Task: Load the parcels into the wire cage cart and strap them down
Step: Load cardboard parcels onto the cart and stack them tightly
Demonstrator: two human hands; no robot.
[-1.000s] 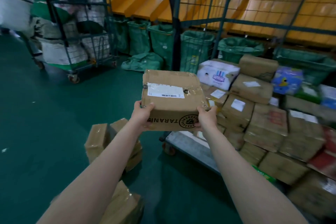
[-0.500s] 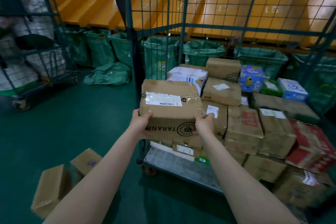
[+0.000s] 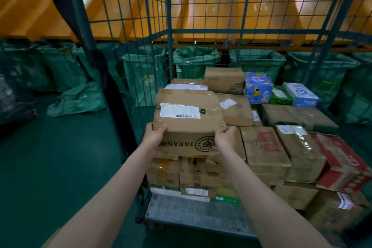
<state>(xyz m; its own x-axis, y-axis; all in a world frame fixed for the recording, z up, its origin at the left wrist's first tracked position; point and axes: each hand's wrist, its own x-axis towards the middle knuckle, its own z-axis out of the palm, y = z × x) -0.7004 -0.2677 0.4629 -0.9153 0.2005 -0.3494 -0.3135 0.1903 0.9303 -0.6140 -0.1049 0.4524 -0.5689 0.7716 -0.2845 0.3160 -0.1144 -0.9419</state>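
Over the front-left stack (image 3: 181, 173) in the wire cage cart (image 3: 171, 32), head view, your left grip (image 3: 156, 139) and right grip (image 3: 222, 139) clamp the cardboard parcel (image 3: 187, 119), not set down yet. Plenty's loaded; black strap (image 3: 66, 12) hangs loose, strapping's left.

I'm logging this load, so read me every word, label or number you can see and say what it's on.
"TARANIS": upside down on the near side of the box held by the left hand and right hand, beside a round emblem.
White label on its top: barcode and print too small to read.
Orange chute: faint number, too blurred.
Blue box, red carton: print blurred.
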